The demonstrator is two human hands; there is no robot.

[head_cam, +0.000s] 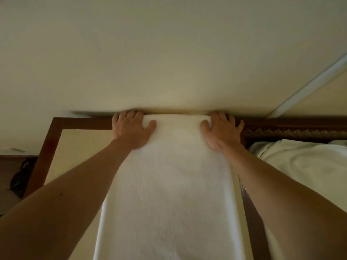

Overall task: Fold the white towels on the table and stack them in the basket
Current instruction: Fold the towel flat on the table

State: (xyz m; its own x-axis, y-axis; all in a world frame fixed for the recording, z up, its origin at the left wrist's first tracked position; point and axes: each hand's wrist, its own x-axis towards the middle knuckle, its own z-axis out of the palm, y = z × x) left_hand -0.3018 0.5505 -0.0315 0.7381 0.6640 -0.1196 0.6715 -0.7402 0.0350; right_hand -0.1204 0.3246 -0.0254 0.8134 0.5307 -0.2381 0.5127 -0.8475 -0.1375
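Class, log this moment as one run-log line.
left hand: grips towel far edge | right hand: same | basket: unseen

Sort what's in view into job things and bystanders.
Job: white towel, a long strip on the table; left hand and right hand, each gripping a far corner of it.

Lying about: rumpled pale cloth at right; dark object at left, too dim to identify. No basket in view.
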